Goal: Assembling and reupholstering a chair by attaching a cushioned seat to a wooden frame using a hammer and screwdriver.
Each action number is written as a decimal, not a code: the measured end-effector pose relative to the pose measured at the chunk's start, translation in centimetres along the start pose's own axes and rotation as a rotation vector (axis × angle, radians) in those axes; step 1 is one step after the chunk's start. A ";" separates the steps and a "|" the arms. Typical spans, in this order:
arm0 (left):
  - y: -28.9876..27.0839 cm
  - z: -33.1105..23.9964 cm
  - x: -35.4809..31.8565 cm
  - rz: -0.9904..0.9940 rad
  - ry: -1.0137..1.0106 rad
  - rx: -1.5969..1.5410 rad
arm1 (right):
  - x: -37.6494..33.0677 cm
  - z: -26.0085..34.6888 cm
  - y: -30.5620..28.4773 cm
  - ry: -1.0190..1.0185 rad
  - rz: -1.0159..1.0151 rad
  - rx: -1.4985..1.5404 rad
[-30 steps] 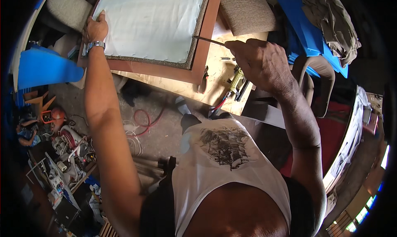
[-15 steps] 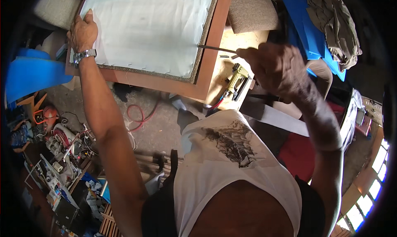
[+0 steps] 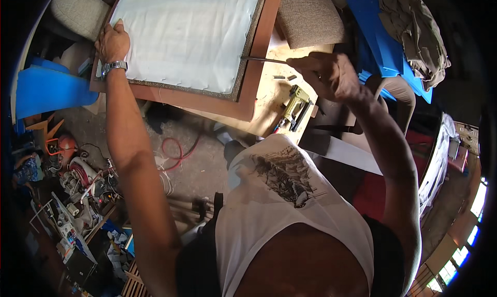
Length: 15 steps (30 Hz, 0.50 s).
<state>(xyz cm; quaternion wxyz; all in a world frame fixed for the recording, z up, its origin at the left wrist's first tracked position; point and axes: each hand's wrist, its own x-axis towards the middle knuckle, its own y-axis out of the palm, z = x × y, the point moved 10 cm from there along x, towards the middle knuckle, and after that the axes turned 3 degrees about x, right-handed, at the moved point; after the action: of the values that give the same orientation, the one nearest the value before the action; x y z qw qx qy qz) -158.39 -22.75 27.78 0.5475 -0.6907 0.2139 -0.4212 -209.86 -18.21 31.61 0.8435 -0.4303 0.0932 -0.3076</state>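
An upholstered panel, with white cloth [image 3: 186, 38] tacked over its middle and a reddish-brown border [image 3: 250, 97], lies at the top of the view. My left hand [image 3: 112, 44], with a metal watch on the wrist, grips the panel's left side, its thumb on the cloth. In my closed right hand [image 3: 331, 77] is a thin metal tool like a screwdriver [image 3: 266, 60]; its handle is hidden by my fingers. The tool's tip meets the right edge of the cloth, where a dark strip [image 3: 239, 84] runs inside the border.
A staple gun [image 3: 293, 104] rests on the wooden worktop [image 3: 269, 108] right of the panel. Grey-brown cushions [image 3: 310, 17] stand behind. Blue sheets [image 3: 378, 33] and crumpled fabric [image 3: 417, 38] are at right. A red hose [image 3: 178, 154] and cluttered tools lie on the floor at left.
My right hand has moved slightly left, its tool still at the cloth's edge. In view, the panel sits a little farther left and my left hand slightly lower and farther right.
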 end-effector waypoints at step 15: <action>-0.7 -1.3 -0.4 0.061 -0.079 -0.037 | -0.5 0.9 -5.4 0.028 -0.210 -0.342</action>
<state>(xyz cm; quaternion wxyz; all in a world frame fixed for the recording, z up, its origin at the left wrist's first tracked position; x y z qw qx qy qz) -159.75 -22.97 28.31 0.5551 -0.7101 0.2209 -0.3726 -212.24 -19.71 36.28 0.7202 -0.5702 0.1106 -0.3795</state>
